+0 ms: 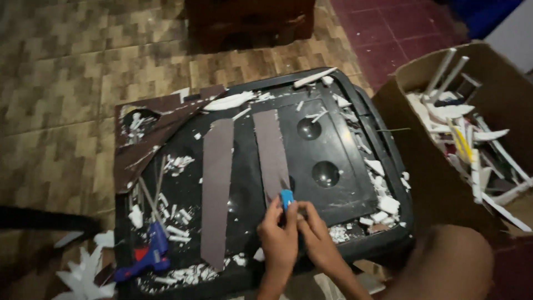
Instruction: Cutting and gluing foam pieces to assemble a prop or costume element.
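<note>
Blue cutter point(286, 198) pinched by both hands point(297, 233), at brown strip's point(272, 153) near end

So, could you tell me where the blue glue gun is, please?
The glue gun lies at the lower left of the black tray, left of the long brown strip.

Dim light. Floor point(66, 72) w/ brown mottled tiles at left & centre, red tiles point(400, 28) upper right. Dark wooden furniture point(250, 22) at top edge. Pale wall point(516, 39) in far right corner, w/ sth blue point(483, 14) beside it.
</note>
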